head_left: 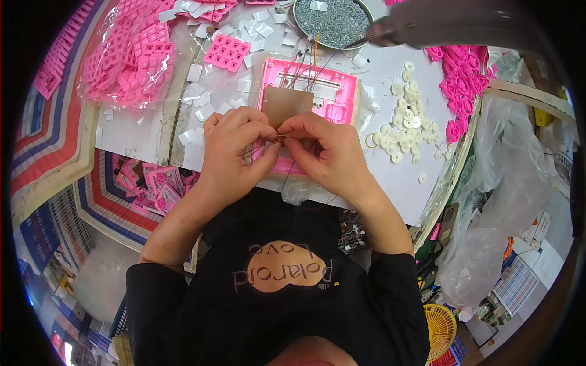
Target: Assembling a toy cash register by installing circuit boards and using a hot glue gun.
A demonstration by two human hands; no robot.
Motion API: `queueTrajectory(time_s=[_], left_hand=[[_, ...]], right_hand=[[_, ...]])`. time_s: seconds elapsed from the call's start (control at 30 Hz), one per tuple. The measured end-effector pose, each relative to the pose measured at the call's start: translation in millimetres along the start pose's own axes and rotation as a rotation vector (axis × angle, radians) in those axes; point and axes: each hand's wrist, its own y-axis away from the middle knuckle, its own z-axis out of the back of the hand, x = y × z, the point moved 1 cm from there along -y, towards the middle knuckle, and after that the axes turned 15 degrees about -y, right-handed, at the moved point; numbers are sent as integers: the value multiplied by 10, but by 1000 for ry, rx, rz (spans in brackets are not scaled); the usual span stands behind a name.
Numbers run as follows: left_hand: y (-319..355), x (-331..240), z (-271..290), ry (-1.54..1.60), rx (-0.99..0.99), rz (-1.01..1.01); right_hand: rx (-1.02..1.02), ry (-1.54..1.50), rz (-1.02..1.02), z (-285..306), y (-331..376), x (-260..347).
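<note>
Over the near part of an open pink plastic casing [348, 82], my two hands meet with their fingertips close together. My left hand [235, 152] pinches a thin wire [279, 139] between thumb and forefinger. From the other side my right hand [332, 152] pinches at the same wire, its thumb and forefinger nearly touching the left ones. What exactly lies at the fingertips is too small to make out. A brown circuit board [287, 104] lies on the casing, just beyond my fingers. Thin coloured wires [315, 52] rise from the casing's far edge.
A bowl of small screws [332, 24] stands at the back, with a dark screwdriver-like tool [439, 25] reaching over its edge. White round parts [406, 122] and pink pieces [461, 85] lie right. Bagged pink keypads [134, 70] and white squares [204, 113] lie left.
</note>
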Motion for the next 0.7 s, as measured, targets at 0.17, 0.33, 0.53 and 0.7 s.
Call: queueTrajectory(time_s=[0.17, 0.33, 0.53, 0.7], left_hand=[[-6, -26, -123, -22, -89, 18], [-11, 15, -146, -100, -101, -54], [26, -24, -10, -103, -80, -33], [16, -72, -23, -147, -122, -15]], right_hand=[[-1, 7, 29, -32, 3, -37], [-25, -12, -24, -43, 6, -43], [-71, -53, 51, -28, 10, -53], [-63, -1, 70, -38, 4, -25]])
